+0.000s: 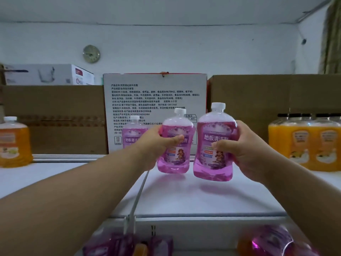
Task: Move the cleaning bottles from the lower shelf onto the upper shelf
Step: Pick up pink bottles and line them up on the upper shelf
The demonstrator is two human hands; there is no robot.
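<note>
My left hand [158, 145] grips a pink cleaning bottle [175, 159] with a white cap, held just above the white upper shelf [203, 196]. My right hand [245, 150] grips a second pink bottle [215, 145], a little nearer and also just off the shelf surface. A third pink bottle [133, 133] stands on the shelf behind my left hand, partly hidden by it. Below the shelf's front edge, more purple bottles [125, 244] and another purple bottle [273, 241] show blurred on the lower shelf.
An orange bottle [14, 143] stands at the far left of the upper shelf, and several orange bottles [304, 141] at the right. A white printed carton [155, 100] and brown cardboard boxes [258, 100] line the back. A metal divider [140, 191] runs front to back.
</note>
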